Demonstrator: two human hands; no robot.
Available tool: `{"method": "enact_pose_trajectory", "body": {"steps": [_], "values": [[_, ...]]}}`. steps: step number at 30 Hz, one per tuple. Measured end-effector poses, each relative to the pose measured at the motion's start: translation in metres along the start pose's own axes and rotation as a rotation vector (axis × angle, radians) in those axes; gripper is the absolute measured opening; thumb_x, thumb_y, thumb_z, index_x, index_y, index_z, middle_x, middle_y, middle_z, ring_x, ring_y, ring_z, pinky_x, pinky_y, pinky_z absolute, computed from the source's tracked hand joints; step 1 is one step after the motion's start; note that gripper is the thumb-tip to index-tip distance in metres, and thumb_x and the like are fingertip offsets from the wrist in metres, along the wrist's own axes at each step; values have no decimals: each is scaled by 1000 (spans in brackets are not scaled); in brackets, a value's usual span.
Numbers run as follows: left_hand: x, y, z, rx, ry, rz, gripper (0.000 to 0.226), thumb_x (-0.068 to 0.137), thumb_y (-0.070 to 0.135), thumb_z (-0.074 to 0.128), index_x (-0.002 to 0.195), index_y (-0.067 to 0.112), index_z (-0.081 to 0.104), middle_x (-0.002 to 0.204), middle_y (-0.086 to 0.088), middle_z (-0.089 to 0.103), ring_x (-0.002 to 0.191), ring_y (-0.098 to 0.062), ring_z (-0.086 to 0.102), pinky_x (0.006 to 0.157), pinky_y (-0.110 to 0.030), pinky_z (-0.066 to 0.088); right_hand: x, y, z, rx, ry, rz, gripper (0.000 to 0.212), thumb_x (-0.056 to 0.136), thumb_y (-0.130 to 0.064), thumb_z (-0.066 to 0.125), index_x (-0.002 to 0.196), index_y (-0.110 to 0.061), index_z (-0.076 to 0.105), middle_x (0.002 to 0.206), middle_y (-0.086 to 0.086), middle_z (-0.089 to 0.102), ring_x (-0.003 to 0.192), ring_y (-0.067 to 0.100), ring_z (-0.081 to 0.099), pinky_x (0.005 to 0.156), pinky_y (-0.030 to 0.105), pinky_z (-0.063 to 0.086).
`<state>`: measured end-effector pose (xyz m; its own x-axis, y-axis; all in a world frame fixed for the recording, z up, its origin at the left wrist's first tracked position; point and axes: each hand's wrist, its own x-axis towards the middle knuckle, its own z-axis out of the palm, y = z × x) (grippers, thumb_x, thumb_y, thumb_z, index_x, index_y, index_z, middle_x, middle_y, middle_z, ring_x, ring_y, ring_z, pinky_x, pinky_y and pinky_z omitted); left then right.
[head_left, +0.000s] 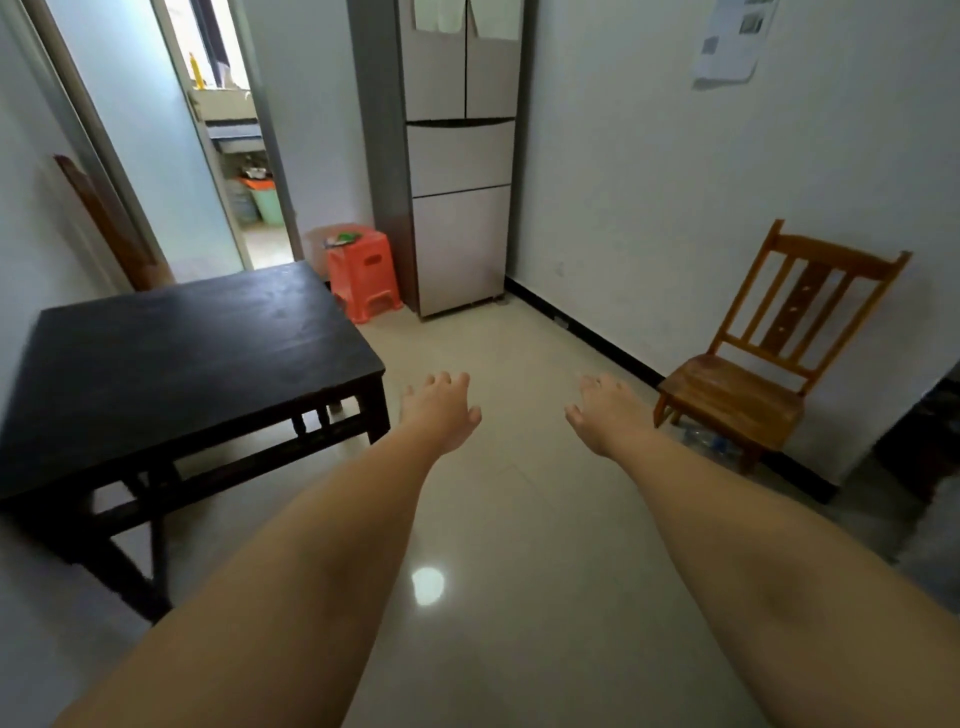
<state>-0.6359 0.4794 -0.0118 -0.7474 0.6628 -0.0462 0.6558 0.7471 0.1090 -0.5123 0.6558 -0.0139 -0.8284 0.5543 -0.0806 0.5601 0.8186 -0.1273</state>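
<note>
Both my arms stretch forward over a pale tiled floor. My left hand (441, 413) hangs in the air, palm down, fingers relaxed and spread, holding nothing. My right hand (605, 415) is at the same height, about a hand's width to its right, also relaxed and holding nothing. Neither hand touches any object. The corner of a dark wooden table (171, 358) lies just left of my left hand.
A tall grey fridge (460, 156) stands against the far wall, with an orange plastic stool (363, 275) at its left. A wooden chair (769, 364) stands by the right wall, a plastic bottle under it. A doorway (234, 145) opens at the back left.
</note>
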Motion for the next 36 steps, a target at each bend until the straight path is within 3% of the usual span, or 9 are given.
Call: {"method": "enact_pose_trajectory", "body": {"steps": [5, 14, 24, 30, 36], "values": [[116, -35, 9, 28, -20, -37, 50, 95, 40, 40, 140, 17, 36, 138, -10, 46, 127, -31, 43, 103, -49, 34, 119, -16, 4, -26, -7, -40, 57, 101, -36, 32, 152, -13, 20, 153, 14, 27, 137, 34, 32, 109, 43, 33], [357, -90, -21, 52, 1, -18, 51, 96, 40, 40, 141, 17, 36, 141, -10, 44, 130, -31, 40, 107, -48, 32, 345, -30, -37, -50, 43, 15, 48, 103, -32, 30, 143, -7, 34, 144, 17, 39, 129, 33, 39, 100, 37, 38], [580, -82, -16, -34, -40, -19, 55, 95, 42, 42, 144, 18, 33, 143, -10, 42, 133, -30, 38, 107, -47, 32, 560, 7, -29, -29, 4, 85, 38, 100, -32, 32, 129, -9, 43, 133, 15, 47, 119, 34, 46, 88, 39, 43], [735, -95, -21, -61, -1, -134, 48, 93, 41, 44, 133, 15, 41, 136, -12, 47, 128, -31, 42, 101, -47, 35, 730, 26, -47, -53, 29, 13, 43, 100, -36, 33, 134, -10, 40, 136, 15, 46, 122, 33, 45, 94, 42, 42], [869, -99, -46, -157, 75, -193, 50, 95, 41, 43, 138, 15, 39, 134, -12, 49, 126, -32, 43, 100, -46, 36, 892, 30, -87, -83, 40, -77, 46, 101, -37, 34, 139, -10, 36, 140, 17, 45, 126, 34, 45, 97, 41, 41]]}}
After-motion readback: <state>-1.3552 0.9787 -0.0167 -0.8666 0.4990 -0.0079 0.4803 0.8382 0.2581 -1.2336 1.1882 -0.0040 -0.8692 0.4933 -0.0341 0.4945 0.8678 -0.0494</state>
